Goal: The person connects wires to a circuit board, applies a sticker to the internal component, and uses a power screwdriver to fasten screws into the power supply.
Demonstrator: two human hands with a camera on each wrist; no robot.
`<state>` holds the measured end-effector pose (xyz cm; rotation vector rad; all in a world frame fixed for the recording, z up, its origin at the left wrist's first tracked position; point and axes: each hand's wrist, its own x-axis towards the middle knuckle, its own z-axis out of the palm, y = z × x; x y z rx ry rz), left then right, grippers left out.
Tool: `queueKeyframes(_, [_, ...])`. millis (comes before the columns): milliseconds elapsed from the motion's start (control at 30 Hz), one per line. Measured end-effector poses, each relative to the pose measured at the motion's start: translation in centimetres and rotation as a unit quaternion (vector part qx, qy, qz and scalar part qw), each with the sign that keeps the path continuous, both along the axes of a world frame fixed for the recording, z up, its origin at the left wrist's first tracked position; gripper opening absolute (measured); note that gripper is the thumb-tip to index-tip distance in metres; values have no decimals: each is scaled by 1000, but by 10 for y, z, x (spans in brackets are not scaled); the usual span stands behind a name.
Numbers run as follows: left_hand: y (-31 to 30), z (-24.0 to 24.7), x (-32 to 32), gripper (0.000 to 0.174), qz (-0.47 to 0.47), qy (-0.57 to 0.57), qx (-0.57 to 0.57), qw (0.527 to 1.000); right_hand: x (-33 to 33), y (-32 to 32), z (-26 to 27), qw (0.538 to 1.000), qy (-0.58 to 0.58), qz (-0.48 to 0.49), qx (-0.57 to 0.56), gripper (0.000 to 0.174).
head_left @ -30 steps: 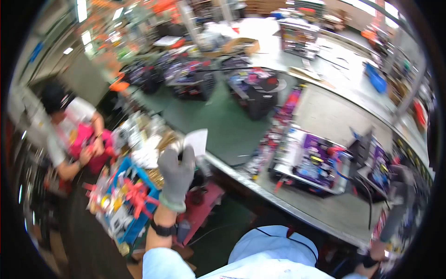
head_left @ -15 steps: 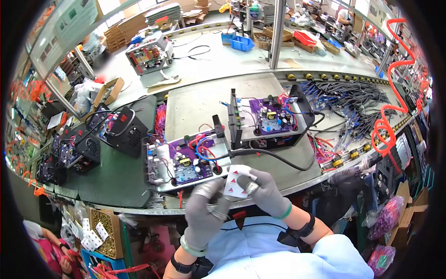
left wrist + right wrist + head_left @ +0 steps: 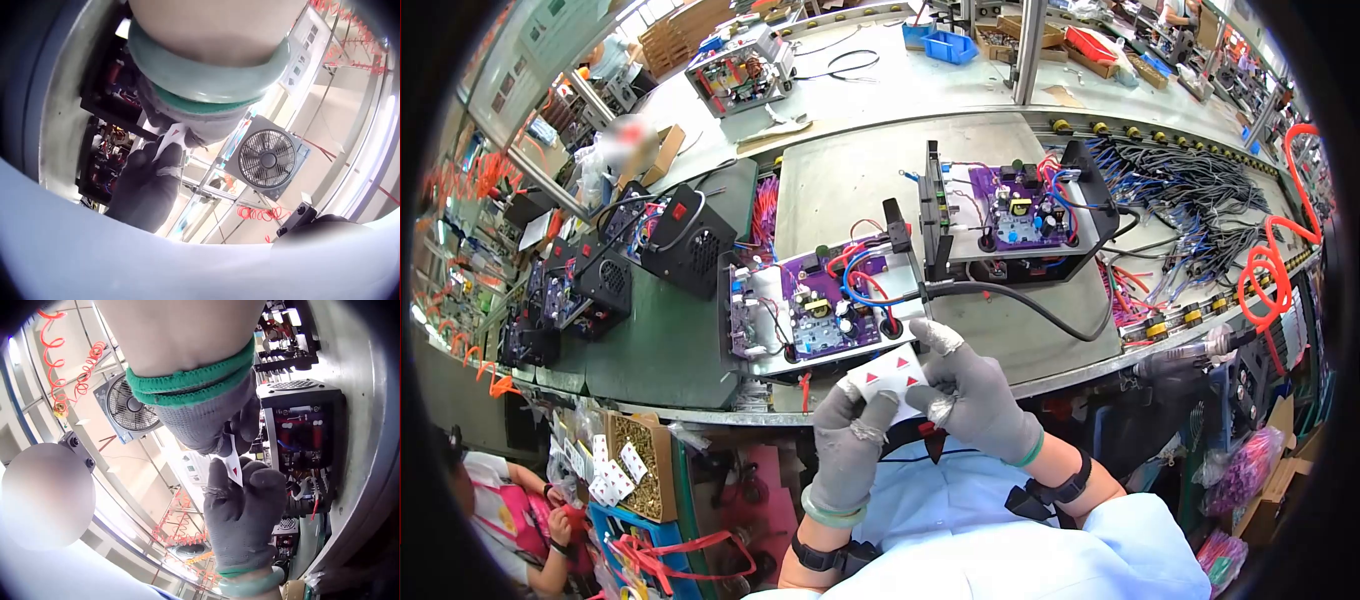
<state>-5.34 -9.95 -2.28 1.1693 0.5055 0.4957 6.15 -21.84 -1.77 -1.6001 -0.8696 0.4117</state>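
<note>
At the lower middle of the head view, close to the person's chest, both gloved hands held a small white sticker sheet (image 3: 887,378) printed with red triangles. The left hand (image 3: 852,440), with a green bangle at its wrist, came up from below and pinched the sheet's lower-left end between thumb and curled fingers. The right hand (image 3: 978,395) came in from the lower right, its fingers curled round the sheet's right edge, thumb under and one finger laid up along the side. Both hands touched the sheet, and neither was the nearer. Its long axis ran from lower left to upper right, its printed face turned up toward the head camera. In the right wrist view the same sheet (image 3: 233,464) showed edge-on as a thin white sliver between the two gloves.

Just beyond the sheet, up and left of the fingertips, an open unit with a purple circuit board (image 3: 815,312) lay on the worktop (image 3: 840,180) near its front edge. A black cable (image 3: 1040,315) curved away from it toward the right. Farther back and to the right stood a second open unit (image 3: 1015,215). Closed black boxes (image 3: 690,245) sat at centre left, loose wires (image 3: 1190,190) at upper right, and an orange coiled hose (image 3: 1268,265) hung at the right edge.
</note>
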Motion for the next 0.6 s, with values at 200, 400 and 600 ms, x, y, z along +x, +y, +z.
queueKeyframes(200, [-2, 4, 3, 24, 5, -1, 17, 1000, -2, 12, -6, 985, -147, -66, 56, 61])
queueKeyframes(400, [-5, 8, -3, 24, -9, 6, 84, 996, 6, 15, 7, 952, -287, -106, 32, 23])
queueKeyframes(600, [8, 4, -6, 20, -6, -28, 177, 984, 1, 22, 9, 969, -235, -65, 48, 20])
